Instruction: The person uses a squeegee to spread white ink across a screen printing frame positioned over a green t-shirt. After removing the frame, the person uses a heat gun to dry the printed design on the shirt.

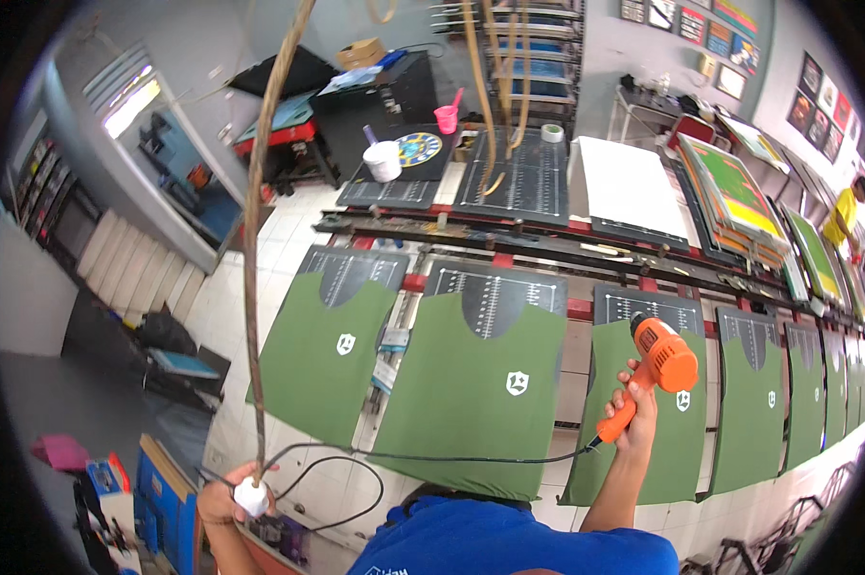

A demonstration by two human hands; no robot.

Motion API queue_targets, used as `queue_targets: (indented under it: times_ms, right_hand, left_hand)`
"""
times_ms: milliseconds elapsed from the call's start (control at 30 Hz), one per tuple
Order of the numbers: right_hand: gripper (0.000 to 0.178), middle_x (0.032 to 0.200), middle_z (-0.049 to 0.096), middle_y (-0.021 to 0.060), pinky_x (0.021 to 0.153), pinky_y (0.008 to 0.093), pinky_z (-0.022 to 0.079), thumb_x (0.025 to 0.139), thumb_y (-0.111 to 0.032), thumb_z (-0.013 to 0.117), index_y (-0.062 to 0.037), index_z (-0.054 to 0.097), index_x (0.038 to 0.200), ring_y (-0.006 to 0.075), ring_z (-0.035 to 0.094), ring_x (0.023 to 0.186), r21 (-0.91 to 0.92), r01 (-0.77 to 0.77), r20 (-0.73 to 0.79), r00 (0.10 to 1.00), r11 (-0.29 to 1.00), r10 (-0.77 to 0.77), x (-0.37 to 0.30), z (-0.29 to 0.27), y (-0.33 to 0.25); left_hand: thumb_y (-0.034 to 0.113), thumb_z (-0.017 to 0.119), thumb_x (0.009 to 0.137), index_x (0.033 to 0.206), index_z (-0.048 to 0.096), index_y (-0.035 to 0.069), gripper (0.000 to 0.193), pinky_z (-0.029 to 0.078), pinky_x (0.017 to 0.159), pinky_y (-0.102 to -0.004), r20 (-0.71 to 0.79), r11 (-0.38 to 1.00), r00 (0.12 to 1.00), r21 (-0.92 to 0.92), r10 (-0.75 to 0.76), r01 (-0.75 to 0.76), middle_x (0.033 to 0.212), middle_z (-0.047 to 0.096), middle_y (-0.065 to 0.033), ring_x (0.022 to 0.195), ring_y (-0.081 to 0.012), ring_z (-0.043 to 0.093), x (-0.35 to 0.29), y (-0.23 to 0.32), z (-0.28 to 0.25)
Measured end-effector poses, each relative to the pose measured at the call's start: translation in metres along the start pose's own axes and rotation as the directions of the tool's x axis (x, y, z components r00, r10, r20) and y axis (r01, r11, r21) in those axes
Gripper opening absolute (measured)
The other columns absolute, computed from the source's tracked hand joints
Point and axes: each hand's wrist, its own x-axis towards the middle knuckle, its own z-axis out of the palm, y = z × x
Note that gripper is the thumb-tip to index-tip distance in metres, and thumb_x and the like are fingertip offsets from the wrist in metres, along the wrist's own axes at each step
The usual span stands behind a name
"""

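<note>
My right hand [637, 414] is closed around the handle of an orange heat gun [666, 360], held above a green shirt panel [634, 450] with a small white shield print [682, 401]. A black power cord [490, 461] runs from the gun's handle leftward to my left hand. At the lower left, my left hand [219, 502] grips a white power socket [251, 496] at the bottom end of a hanging brown cable [254, 259]. More green shirt panels, such as the wide middle one [471, 393] and the left one [317, 355], lie flat on dark printing boards [509, 283].
A long rail [547, 244] separates the two rows of boards. Beyond it are a white bucket [382, 161], a pink cup [447, 119], a tape roll [552, 133] and stacked screen frames [734, 196]. Blue panels [164, 508] lean at the lower left. A person in yellow [842, 216] is at far right.
</note>
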Motion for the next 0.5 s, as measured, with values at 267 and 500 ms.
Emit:
queue_targets:
  times_ms: [267,500]
  right_hand:
    - [0.057,0.096,0.058,0.0096,0.052,0.0281,0.051,0.09,-0.006,0.058,-0.0109,0.033,0.141,0.0136,0.056,0.061,-0.303,-0.261,0.163,0.933,0.916,0.32,-0.055,0.081,0.09]
    - [0.056,0.088,0.057,0.0055,0.052,0.0284,0.051,0.089,-0.01,0.064,-0.0079,0.038,0.139,0.0123,0.056,0.057,-0.589,-0.319,0.23,0.815,0.742,0.532,-0.104,0.18,0.201]
  left_hand:
    - [0.004,0.089,0.07,0.134,0.057,0.002,0.072,0.047,0.069,-0.0267,-0.11,0.864,0.977,0.456,-0.183,0.213,0.083,0.064,0.0,0.078,-0.0096,0.058,-0.04,0.014,-0.075]
    - [0.006,0.065,0.094,0.111,0.065,-0.003,0.019,0.048,0.056,-0.0259,-0.117,0.813,0.993,0.578,-0.007,0.074,0.077,0.067,-0.0054,0.063,-0.0089,0.06,-0.02,-0.03,-0.156]
